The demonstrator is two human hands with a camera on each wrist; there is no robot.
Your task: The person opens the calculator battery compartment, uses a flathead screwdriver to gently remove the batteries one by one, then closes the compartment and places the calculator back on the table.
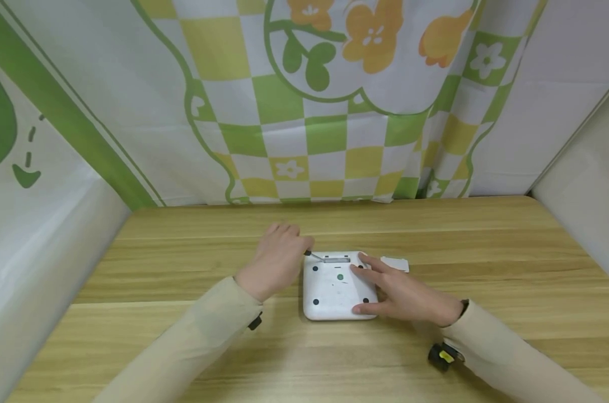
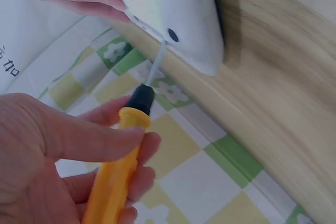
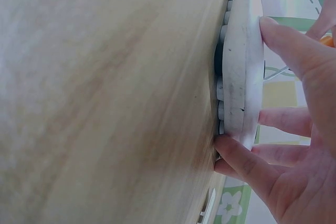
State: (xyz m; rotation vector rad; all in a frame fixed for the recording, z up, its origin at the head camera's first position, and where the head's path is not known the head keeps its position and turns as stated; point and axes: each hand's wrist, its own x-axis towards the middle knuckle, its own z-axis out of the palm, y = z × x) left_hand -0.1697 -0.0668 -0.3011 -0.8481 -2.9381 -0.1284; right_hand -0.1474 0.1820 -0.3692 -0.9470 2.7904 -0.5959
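Observation:
A white keyed device (image 1: pixel 335 291) with rounded corners lies face down on the table, round dark feet on its back. Near its far edge a narrow rectangular compartment (image 1: pixel 337 259) is uncovered. My left hand (image 1: pixel 276 257) grips a screwdriver (image 2: pixel 113 182) with a yellow handle, black collar and thin metal shaft. Its tip is at the compartment's left end; the very end is hard to make out. My right hand (image 1: pixel 405 291) holds the device's right side, thumb and fingers spread over its back and edge. In the right wrist view, keys (image 3: pixel 220 111) show between device and table.
A small white cover-like piece (image 1: pixel 395 264) lies on the table just right of the device, behind the right hand. The wooden table (image 1: pixel 183 246) meets a checked, flowered curtain (image 1: pixel 324 151) at its far edge. Pale cloth hangs at both sides.

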